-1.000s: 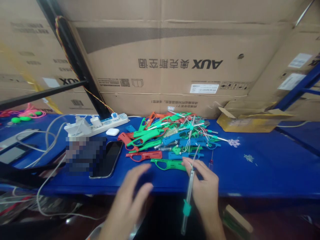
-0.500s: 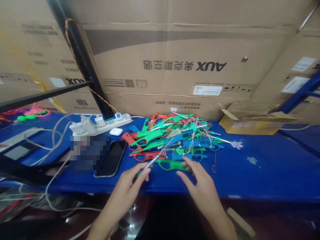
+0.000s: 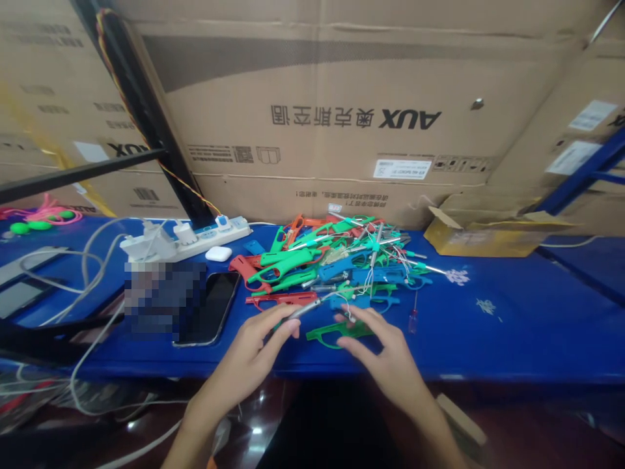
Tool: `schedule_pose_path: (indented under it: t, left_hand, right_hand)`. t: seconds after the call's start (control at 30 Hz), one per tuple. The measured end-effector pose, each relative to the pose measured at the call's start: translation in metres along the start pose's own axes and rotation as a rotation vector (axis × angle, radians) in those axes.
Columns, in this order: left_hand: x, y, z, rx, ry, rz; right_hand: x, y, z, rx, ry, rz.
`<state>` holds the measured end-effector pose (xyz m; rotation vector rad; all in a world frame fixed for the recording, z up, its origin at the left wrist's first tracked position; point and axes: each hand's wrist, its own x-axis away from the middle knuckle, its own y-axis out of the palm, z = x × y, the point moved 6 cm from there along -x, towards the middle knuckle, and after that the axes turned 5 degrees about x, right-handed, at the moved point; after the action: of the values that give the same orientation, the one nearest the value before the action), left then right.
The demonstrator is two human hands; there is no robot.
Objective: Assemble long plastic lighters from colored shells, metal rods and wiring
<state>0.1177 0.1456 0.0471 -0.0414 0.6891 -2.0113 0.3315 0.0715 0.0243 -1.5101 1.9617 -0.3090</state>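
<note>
My left hand (image 3: 256, 348) pinches a thin metal rod (image 3: 308, 308) by one end; the rod slants up to the right over the blue table (image 3: 512, 339). My right hand (image 3: 385, 348) closes its fingers on a green plastic handle piece (image 3: 336, 331) near the table's front edge. Just behind both hands lies a pile of red, green and blue plastic handle pieces and metal rods (image 3: 332, 267).
A black phone (image 3: 208, 316) lies left of my hands beside a blurred patch. Behind it are a white power strip with chargers (image 3: 185, 240), a white earbud case (image 3: 218, 253) and loose cables. A small red-handled tool (image 3: 413, 318) lies to the right. Cardboard boxes (image 3: 342, 117) wall the back.
The rod passed from my right hand to my left. My right hand then reached forward and took hold of the green handle piece, drawing it toward the table edge.
</note>
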Motion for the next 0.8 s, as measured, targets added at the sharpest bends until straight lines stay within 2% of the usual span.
schedule_pose_path:
  t: [0.17,0.4,0.53,0.63,0.7,0.8]
  left_hand:
    - [-0.001,0.004,-0.009,-0.021,-0.019,0.006]
    - [0.007,0.002,-0.024,-0.16,0.031,0.018]
    - [0.01,0.004,-0.025,-0.235,0.067,0.001]
    - [0.01,0.006,-0.017,-0.284,0.169,0.013]
    - [0.009,0.008,-0.012,-0.315,0.228,0.014]
    - [0.009,0.01,-0.011,-0.346,0.234,-0.018]
  right_hand:
    - [-0.002,0.001,-0.002,-0.064,0.03,0.109]
    - [-0.006,-0.014,0.003,0.104,-0.129,0.118]
    - [-0.007,-0.019,0.008,0.196,-0.201,0.02]
    - [-0.006,-0.018,0.012,0.209,-0.244,-0.087]
    - [-0.005,-0.015,0.014,0.192,-0.239,-0.143]
    - [-0.002,-0.011,0.016,0.17,-0.218,-0.171]
